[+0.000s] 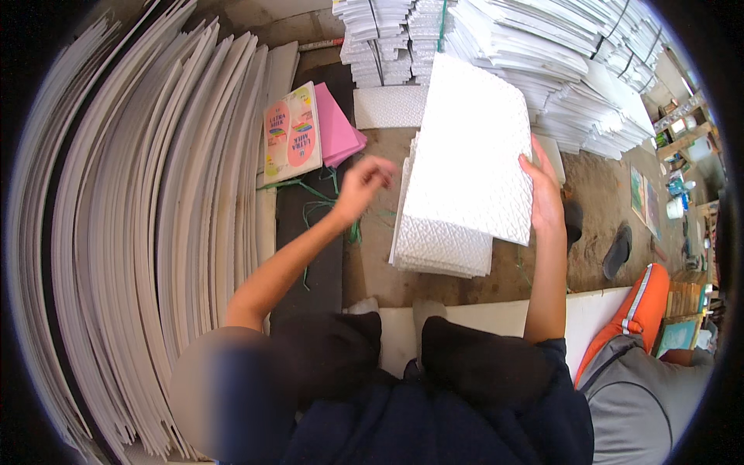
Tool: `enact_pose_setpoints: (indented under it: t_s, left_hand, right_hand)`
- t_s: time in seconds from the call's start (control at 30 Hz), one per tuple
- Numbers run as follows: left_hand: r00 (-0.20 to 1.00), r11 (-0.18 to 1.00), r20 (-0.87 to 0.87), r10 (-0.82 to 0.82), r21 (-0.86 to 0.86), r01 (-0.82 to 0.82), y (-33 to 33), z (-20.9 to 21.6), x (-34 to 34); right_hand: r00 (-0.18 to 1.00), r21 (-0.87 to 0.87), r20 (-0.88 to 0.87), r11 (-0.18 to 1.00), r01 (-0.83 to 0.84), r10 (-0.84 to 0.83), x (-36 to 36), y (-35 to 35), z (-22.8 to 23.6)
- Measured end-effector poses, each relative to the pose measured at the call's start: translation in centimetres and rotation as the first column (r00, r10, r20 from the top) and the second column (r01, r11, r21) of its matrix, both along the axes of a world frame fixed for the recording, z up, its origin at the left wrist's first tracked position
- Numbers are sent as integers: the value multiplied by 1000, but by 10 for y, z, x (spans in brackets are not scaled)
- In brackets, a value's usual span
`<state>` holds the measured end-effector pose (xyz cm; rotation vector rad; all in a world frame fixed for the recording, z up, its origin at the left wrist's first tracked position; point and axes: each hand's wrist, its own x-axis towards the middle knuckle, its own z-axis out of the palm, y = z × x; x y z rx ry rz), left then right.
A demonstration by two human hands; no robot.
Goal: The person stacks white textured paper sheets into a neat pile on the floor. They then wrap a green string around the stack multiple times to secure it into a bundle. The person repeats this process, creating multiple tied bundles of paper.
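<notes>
My right hand (545, 190) grips the right edge of a white, textured sheet (473, 147), its thumb on the near face and its fingers partly hidden. The sheet is tilted and overlaps a low stack of similar white sheets (442, 246) on the floor. Left of that stack, my left hand (367, 184) is raised in the air, apart from the sheets. Its fingers look curled but are blurred, and nothing shows in them. Below my left hand lie green plastic strips (316, 205).
Tall pale boards (155, 194) stand packed on edge along the left. A printed carton piece (293, 132) and pink sheets (335, 128) lean beside them. Tied white stacks (535, 62) rise at the back. A dark sandal (618, 252) and another person's orange-and-grey leg (639, 310) are at right.
</notes>
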<state>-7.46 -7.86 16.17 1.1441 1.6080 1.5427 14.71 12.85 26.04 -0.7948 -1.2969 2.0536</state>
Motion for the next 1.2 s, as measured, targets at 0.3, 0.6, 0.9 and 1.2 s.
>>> enact_pose_setpoints:
  t_s: [0.3,0.6,0.9,1.2]
  left_hand:
    - [958,943,216,189,-311,-116,22,-9,52]
    - [964,988,217,154,-56,-146,65,-20,54]
    - [881,975,421,218,-133,-178,54,-28,41]
    - [417,979,909,19,-101,176,5,-91,75]
  right_hand:
    - [928,156,372,987,-46,-16,32,-14,-101]
    - [949,146,315,988,-58,9,-6,-14,-92]
    - [957,63,289,998,-23,4,13,6,-123]
    - [970,-370,208,928,-42,127,32,-50,-148]
